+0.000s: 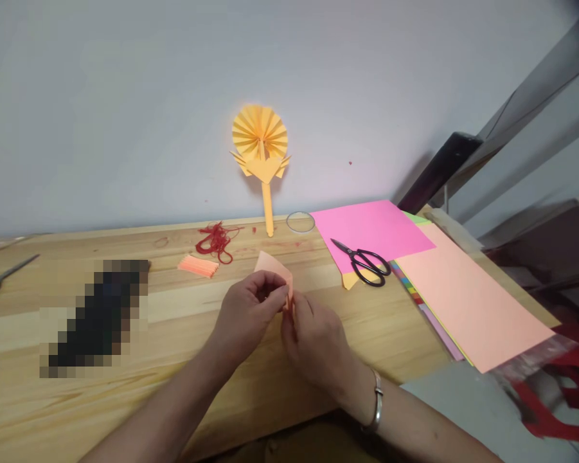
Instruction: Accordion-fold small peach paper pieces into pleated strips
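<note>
Between my two hands, near the front of the table, is a small piece of peach paper (274,265). My left hand (250,305) pinches it from the left with thumb and index finger. From the right, my right hand (318,331) grips its lower edge, which my fingers partly hide. Just beyond them lies a pleated strip of orange paper (198,265), and behind it a tangle of red string (214,240). A yellow folded-paper fan (260,138) with a paper handle leans upright against the wall.
Black-handled scissors (366,262) rest on a pink sheet (371,228) at the right. Beside it is a stack of coloured paper (472,296). A clear ring (301,222) sits near the wall. At the left are a blurred-out dark object (99,315) and another pair of scissors (2,280).
</note>
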A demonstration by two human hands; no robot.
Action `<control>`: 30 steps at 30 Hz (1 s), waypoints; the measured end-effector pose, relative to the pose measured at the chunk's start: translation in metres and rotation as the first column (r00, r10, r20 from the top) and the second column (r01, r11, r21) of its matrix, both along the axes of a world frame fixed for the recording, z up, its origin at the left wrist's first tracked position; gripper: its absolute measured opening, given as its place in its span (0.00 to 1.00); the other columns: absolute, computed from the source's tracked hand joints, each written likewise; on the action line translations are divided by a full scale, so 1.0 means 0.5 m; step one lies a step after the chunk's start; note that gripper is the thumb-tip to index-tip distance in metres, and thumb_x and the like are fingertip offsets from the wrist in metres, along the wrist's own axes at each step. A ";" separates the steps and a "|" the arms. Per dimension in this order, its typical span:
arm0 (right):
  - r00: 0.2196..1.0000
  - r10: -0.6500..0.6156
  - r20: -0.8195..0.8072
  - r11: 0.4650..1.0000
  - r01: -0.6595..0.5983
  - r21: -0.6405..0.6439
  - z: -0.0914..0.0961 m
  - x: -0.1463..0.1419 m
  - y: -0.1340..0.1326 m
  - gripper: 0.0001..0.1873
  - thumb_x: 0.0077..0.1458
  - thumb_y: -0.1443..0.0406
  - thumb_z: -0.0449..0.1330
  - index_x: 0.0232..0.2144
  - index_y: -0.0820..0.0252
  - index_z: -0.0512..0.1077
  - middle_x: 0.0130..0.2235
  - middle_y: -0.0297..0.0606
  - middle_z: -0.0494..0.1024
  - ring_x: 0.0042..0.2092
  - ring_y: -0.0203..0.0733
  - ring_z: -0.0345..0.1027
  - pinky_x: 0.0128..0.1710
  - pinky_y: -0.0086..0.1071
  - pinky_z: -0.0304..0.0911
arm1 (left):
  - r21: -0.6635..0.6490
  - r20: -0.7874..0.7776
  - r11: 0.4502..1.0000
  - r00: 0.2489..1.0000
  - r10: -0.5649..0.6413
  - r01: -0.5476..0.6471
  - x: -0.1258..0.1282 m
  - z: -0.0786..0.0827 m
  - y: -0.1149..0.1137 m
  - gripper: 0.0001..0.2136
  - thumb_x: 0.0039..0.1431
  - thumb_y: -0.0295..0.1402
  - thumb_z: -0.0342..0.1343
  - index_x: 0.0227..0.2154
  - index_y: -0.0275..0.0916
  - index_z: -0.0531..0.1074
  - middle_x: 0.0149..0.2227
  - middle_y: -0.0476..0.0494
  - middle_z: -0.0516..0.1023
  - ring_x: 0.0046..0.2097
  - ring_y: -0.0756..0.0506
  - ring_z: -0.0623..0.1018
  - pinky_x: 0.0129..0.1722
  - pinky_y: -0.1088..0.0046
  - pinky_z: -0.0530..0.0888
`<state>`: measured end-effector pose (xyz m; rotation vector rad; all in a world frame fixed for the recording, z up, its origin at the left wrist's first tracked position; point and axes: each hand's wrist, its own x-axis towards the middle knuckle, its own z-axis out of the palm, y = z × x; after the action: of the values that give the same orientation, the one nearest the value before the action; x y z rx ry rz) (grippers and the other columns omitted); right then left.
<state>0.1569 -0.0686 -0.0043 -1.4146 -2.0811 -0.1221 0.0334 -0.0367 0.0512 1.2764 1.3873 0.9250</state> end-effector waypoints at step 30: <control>0.934 0.320 0.158 0.945 -0.304 -0.117 -0.027 0.083 0.001 0.11 0.57 0.76 0.49 0.31 0.63 0.71 0.29 0.39 0.71 0.33 0.40 0.61 0.33 0.35 0.56 | 0.381 -0.689 0.858 0.725 0.016 0.344 -0.090 -0.125 -0.079 0.12 0.59 0.33 0.46 0.34 0.43 0.76 0.35 0.48 0.79 0.35 0.47 0.78 0.32 0.73 0.73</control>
<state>0.1983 -0.0680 -0.0180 -1.1374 -2.4583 -0.0213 -0.0119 -0.0761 -0.0112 2.2679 1.5795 0.7210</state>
